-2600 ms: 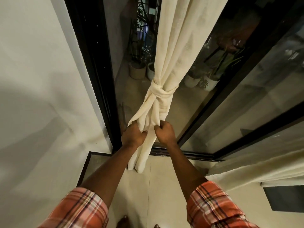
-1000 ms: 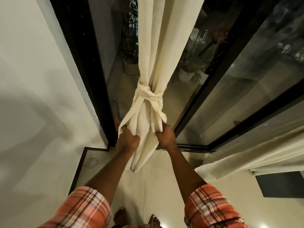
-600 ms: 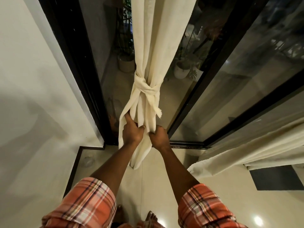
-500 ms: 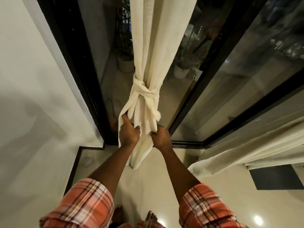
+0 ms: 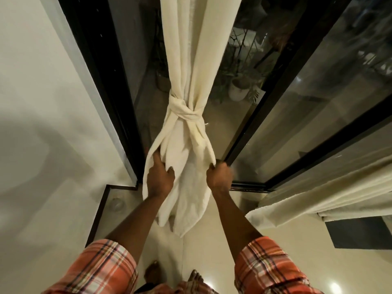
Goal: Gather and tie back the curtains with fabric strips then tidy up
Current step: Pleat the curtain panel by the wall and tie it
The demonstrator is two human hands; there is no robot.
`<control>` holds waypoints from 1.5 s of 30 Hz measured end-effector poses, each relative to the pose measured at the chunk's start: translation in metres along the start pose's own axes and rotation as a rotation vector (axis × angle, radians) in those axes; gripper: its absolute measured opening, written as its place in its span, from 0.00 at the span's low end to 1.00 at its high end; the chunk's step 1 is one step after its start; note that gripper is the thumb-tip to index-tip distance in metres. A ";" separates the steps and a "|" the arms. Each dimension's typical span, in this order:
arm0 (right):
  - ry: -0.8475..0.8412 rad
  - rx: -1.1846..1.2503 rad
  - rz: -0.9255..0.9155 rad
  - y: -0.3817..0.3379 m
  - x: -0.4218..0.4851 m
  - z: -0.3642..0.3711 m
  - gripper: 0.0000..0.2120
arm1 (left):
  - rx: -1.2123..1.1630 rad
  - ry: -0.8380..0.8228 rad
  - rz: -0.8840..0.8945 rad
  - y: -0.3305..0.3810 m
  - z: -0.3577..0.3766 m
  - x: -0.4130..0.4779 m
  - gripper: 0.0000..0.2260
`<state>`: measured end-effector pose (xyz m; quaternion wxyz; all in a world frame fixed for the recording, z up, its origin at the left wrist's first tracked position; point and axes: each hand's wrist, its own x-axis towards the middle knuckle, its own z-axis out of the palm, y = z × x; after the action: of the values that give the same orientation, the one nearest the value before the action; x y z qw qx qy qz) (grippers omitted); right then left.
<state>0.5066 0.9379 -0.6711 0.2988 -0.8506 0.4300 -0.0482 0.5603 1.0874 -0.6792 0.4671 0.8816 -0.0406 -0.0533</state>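
Nothing here can be read. The curtain [image 5: 197, 49], the fabric strip [image 5: 182, 112] tied round it, the glass door [image 5: 318, 102] and the plaid sleeves [image 5: 101, 270] show no writing, label, brand or number.

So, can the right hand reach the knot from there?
Probably yes: the right hand grips the curtain below the knot, nothing lies between them, but it must let go first.
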 end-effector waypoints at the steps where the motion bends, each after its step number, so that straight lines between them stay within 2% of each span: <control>1: -0.065 0.019 -0.029 0.002 -0.003 0.008 0.13 | -0.006 -0.027 -0.005 0.001 0.003 -0.006 0.32; 7: -0.300 0.201 -0.167 -0.002 -0.026 0.026 0.10 | -0.082 -0.118 0.021 -0.001 0.016 -0.029 0.33; 10: -0.450 0.283 -0.165 -0.007 -0.033 0.024 0.10 | -0.113 -0.154 0.018 -0.005 0.018 -0.033 0.34; 12: -0.513 0.342 -0.158 -0.006 -0.035 0.024 0.13 | -0.148 -0.196 0.003 -0.008 0.018 -0.034 0.32; 15: -0.566 0.406 -0.150 -0.006 -0.034 0.025 0.24 | -0.172 -0.273 -0.013 -0.007 0.015 -0.035 0.29; 19: -0.459 0.323 -0.163 -0.008 -0.037 0.027 0.21 | -0.150 -0.299 0.022 -0.008 0.015 -0.036 0.30; 22: -0.355 0.219 -0.162 -0.007 -0.037 0.026 0.12 | -0.100 -0.168 -0.019 -0.006 0.011 -0.037 0.27; 24: -0.316 0.192 -0.147 -0.006 -0.038 0.022 0.10 | -0.030 -0.075 -0.048 -0.002 0.005 -0.036 0.24; 29: -0.340 0.183 -0.154 -0.004 -0.036 0.020 0.11 | 0.185 -0.111 -0.176 0.006 0.000 -0.035 0.20; 33: -0.367 0.155 -0.140 -0.001 -0.033 0.017 0.10 | 0.325 -0.102 -0.159 0.001 -0.002 -0.032 0.16; 36: -0.218 0.116 -0.070 0.003 -0.024 0.006 0.14 | 0.412 -0.050 -0.154 -0.011 -0.009 -0.025 0.15; 40: -0.029 0.081 0.060 0.007 -0.016 -0.006 0.15 | 0.389 -0.011 -0.102 -0.027 -0.017 -0.019 0.12; 42: -0.059 0.103 0.030 0.007 -0.017 -0.006 0.14 | 0.380 -0.048 -0.046 -0.029 -0.014 -0.021 0.11; 45: -0.253 0.199 -0.069 0.005 -0.028 0.003 0.14 | 0.345 -0.113 -0.011 -0.027 -0.001 -0.031 0.09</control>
<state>0.4869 0.9582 -0.6709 0.4316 -0.8302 0.3527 0.0069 0.5302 1.1069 -0.6993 0.3054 0.9446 -0.0705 -0.0976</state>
